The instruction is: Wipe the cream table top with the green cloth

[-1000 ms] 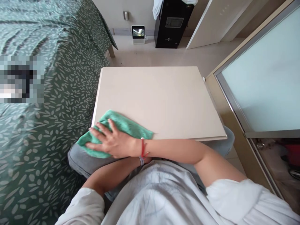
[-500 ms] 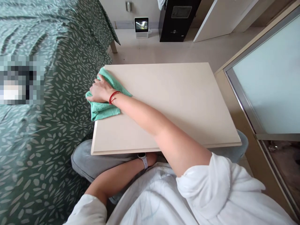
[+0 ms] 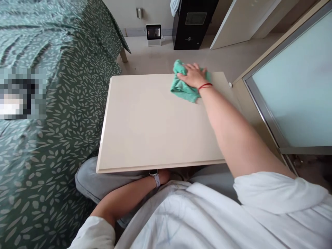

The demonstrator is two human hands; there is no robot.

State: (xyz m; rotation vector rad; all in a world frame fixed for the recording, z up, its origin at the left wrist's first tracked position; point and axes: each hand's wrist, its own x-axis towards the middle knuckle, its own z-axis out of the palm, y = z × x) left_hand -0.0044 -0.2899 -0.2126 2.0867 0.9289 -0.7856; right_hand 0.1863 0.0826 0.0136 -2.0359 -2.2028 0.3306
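Leafy green bedding [image 3: 70, 103] spreads along the table's left side, hanging close by that edge; whether they touch I cannot tell. Right of the table runs a frosted sliding door [image 3: 298, 83] in a grey frame. Pale cream and smooth, the table [image 3: 145, 124] shows a long stretch of top from the cloth to its near and left edges, and its near edge has a stepped border. Past the far right corner of the table a white door [image 3: 241, 24] juts out, while a strip of floor [image 3: 155, 62] parts the table's far edge from a black cabinet [image 3: 194, 27]; its round emblem and tiny pale mark are too small to read. Left of that, also beyond the table, stands a white-framed screen [image 3: 154, 34]. Soft, rumpled and mint green, the cloth [image 3: 184, 92] lies at the table's far edge, right of its middle, partly reaching past. On it rests the right hand [image 3: 193, 76], fingers splayed, unclenched. Just before the table's near edge, the left hand [image 3: 164, 176] is mostly hidden, so I cannot tell its fingers' state.
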